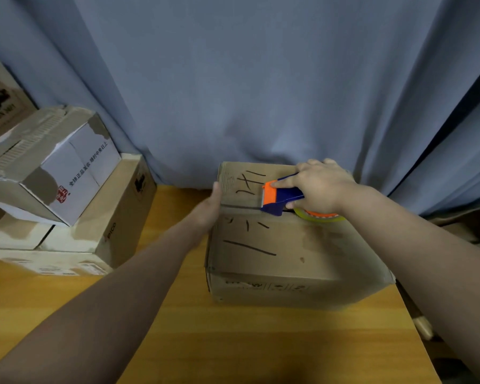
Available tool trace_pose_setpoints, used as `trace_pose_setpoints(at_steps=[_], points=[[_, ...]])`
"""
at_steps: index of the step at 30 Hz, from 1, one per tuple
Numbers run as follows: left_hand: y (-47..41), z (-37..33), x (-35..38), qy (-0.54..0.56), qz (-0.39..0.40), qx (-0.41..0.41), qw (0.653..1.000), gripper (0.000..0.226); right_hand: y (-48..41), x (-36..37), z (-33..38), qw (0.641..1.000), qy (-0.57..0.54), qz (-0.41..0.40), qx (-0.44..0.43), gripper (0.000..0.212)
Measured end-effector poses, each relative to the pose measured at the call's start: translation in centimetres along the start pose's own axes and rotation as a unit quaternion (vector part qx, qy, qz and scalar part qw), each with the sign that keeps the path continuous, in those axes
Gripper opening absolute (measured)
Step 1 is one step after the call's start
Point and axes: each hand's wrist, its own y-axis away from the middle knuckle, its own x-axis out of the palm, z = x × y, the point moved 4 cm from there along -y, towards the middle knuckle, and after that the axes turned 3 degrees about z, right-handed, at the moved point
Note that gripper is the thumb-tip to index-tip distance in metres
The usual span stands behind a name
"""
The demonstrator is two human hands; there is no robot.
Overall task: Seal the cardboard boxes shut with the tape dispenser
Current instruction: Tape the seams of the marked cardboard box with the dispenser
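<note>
A brown cardboard box (pixel 286 245) with black marker strokes on its closed top flaps stands on the wooden table (pixel 178 314). My right hand (pixel 320 187) grips a blue and orange tape dispenser (pixel 280 196), whose orange front presses on the centre seam of the box top. A clear tape roll (pixel 320 217) shows under my wrist. My left hand (pixel 209 206) lies flat against the box's upper left edge, fingers together, bracing it.
A stack of cardboard boxes (pixel 75 214) sits at the left of the table, with a white printed box (pixel 64 167) tilted on top. A blue curtain (pixel 247 79) hangs right behind the table. The table's right edge drops off near my right forearm.
</note>
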Motion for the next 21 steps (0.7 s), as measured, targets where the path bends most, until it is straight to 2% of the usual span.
trace_pose_setpoints(at_steps=[1,4,5,6,8,9,10,12,15,18,21], points=[[0.1,0.4,0.7,-0.011,0.008,-0.005,1.0,0.078,0.1,0.0,0.0,1.0,0.0,-0.001,-0.002,0.056],[-0.1,0.7,0.9,-0.029,-0.045,0.018,0.998,0.088,0.6,-0.1,-0.2,1.0,-0.015,-0.002,0.003,0.059],[-0.1,0.2,0.7,-0.075,-0.059,0.054,0.994,0.098,0.8,-0.2,-0.3,1.0,-0.028,0.0,0.008,0.059],[0.1,-0.3,0.7,-0.169,-0.057,0.103,0.979,0.108,0.9,-0.3,-0.3,0.999,-0.041,0.0,0.014,0.059],[0.3,-1.3,1.6,-0.415,-0.032,0.194,0.888,0.116,0.8,-0.5,-0.4,0.997,-0.073,-0.015,0.026,0.053],[0.5,-1.4,2.1,-0.491,-0.008,0.205,0.847,0.118,0.5,-0.7,-0.6,0.996,-0.085,-0.024,0.032,0.049],[0.3,-1.2,2.3,-0.53,0.012,0.2,0.824,0.12,0.0,-1.0,-0.8,0.995,-0.09,-0.028,0.039,0.045],[0.0,-1.3,2.3,-0.542,0.015,0.179,0.821,0.12,-1.2,-1.5,-1.3,0.995,-0.09,-0.005,0.045,0.046],[-0.1,-1.3,2.3,-0.552,-0.001,0.167,0.817,0.118,-3.5,-2.0,-1.7,0.988,-0.115,0.1,0.022,0.074],[0.1,-1.2,2.3,-0.567,-0.008,0.157,0.809,0.117,-5.3,-2.1,-2.6,0.96,-0.173,0.219,0.021,0.096],[0.4,-1.5,2.4,-0.586,-0.023,0.161,0.794,0.115,-6.6,-1.3,-3.6,0.929,-0.204,0.307,0.031,0.105]])
